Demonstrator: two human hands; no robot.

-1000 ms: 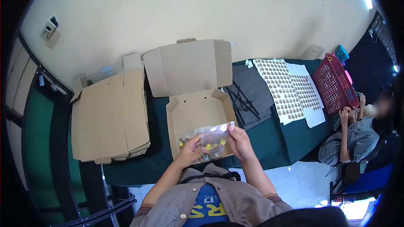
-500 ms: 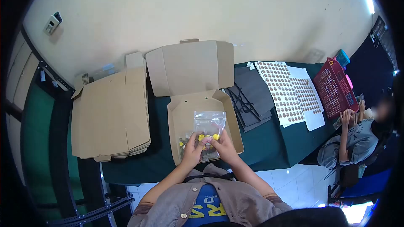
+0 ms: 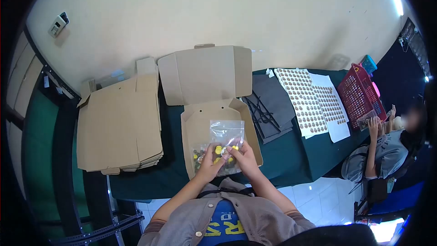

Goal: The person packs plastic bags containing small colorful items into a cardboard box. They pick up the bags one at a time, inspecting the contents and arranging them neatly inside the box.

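Note:
A clear zip bag (image 3: 227, 130) with yellow and darker small round pieces inside is held between my two hands, over an open cardboard box (image 3: 195, 115). Closed on the bag's left side is my left hand (image 3: 209, 167), its thumb pressing the plastic from the front. My right hand (image 3: 248, 161) grips the right side, thumb and fingers near a whitish round piece. Inside the box, to the left, lies another clear bag (image 3: 197, 148) with similar small pieces, partly hidden by my left hand. The box lid (image 3: 207, 75) stands raised behind.
Flat cardboard boxes (image 3: 114, 127) are stacked at left. Right of the open box lie dark grey bags with black cords (image 3: 277, 105), sticker sheets (image 3: 302, 105) and a red basket (image 3: 359, 93). At far right, a seated person (image 3: 387, 155) handles a small clear bag (image 3: 365, 120).
My fingers have shifted slightly on the bag, and a whitish round piece shows by my right thumb. The other person's clear bag now shows beside the basket.

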